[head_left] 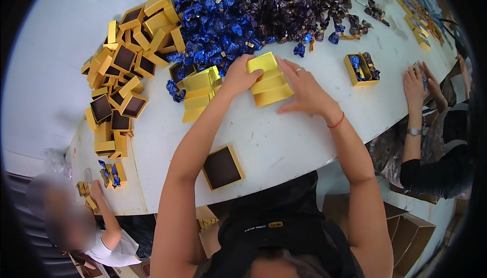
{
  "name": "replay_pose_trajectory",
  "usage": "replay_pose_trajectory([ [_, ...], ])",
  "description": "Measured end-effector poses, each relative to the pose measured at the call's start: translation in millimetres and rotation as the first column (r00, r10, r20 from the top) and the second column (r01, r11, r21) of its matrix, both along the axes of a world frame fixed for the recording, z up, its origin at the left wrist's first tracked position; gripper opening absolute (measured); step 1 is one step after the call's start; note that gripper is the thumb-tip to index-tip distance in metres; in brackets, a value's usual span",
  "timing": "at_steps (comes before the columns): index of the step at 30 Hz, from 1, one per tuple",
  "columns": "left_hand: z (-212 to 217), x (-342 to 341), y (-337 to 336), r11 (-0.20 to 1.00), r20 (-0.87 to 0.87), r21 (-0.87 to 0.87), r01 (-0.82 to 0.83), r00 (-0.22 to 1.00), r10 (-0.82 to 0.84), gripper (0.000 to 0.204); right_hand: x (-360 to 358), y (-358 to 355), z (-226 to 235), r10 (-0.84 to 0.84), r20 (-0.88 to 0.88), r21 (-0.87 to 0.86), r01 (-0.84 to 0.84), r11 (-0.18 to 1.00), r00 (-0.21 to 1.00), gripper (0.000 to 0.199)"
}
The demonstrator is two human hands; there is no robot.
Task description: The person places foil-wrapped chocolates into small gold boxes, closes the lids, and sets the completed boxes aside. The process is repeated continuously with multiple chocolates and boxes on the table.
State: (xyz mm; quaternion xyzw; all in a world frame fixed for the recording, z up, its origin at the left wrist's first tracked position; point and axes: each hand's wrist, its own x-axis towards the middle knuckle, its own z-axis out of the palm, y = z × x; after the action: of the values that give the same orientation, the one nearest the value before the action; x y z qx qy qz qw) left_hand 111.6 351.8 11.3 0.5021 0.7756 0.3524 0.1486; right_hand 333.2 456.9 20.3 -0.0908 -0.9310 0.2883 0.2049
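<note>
A shiny gold folded card [273,87] with several creases lies before me, in the middle of the table. My left hand [241,77] grips its left edge, thumb pressed over the front. Beside its right edge is my right hand [309,92], thumb and fingers spread apart, fingertips by the upper corner. More creased gold cards [200,91] stand bunched just left of my left hand. Nearer to me, an open gold box with a dark inside [223,168] sits by my left forearm.
Gold boxes [124,59] are piled at the left. Blue-wrapped candies [213,19] and dark-wrapped candies [289,4] are heaped at the back. A filled gold box [361,70] stands to the right. Other people's hands [417,82] work at the right edge; another person's hand [96,190] is at lower left.
</note>
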Motion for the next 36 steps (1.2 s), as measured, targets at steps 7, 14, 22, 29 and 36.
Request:
replay_pose_trajectory([
  [7,26.5,-0.4,-8.5,0.945,0.227,-0.326,0.033,0.973,0.045,0.042,-1.7,-4.2,20.9,0.068,0.149,-0.219,-0.034,0.975,0.986,0.131],
  [14,50.3,46.0,-31.9,0.898,0.53,0.252,-0.361,0.828,0.184,0.031,0.1,12.8,18.1,-0.213,-0.17,-0.919,-0.077,0.386,0.962,0.094],
  [22,78.1,69.0,-76.3,0.977,0.68,0.167,-0.136,0.733,-0.014,0.023,-1.1,-20.0,31.5,-0.118,-0.291,-0.845,-0.197,0.498,0.95,0.029],
  [29,61.4,108.2,-88.2,0.842,0.64,0.394,-0.369,0.768,0.037,0.022,-6.2,-73.0,28.7,-0.144,-0.367,-0.802,-0.234,0.55,0.919,0.026],
  [36,67.6,136.8,-94.0,0.77,0.36,0.606,-0.199,0.932,-0.042,0.035,4.5,-103.2,17.6,-0.208,-0.606,-0.645,-0.321,0.693,0.768,0.061],
])
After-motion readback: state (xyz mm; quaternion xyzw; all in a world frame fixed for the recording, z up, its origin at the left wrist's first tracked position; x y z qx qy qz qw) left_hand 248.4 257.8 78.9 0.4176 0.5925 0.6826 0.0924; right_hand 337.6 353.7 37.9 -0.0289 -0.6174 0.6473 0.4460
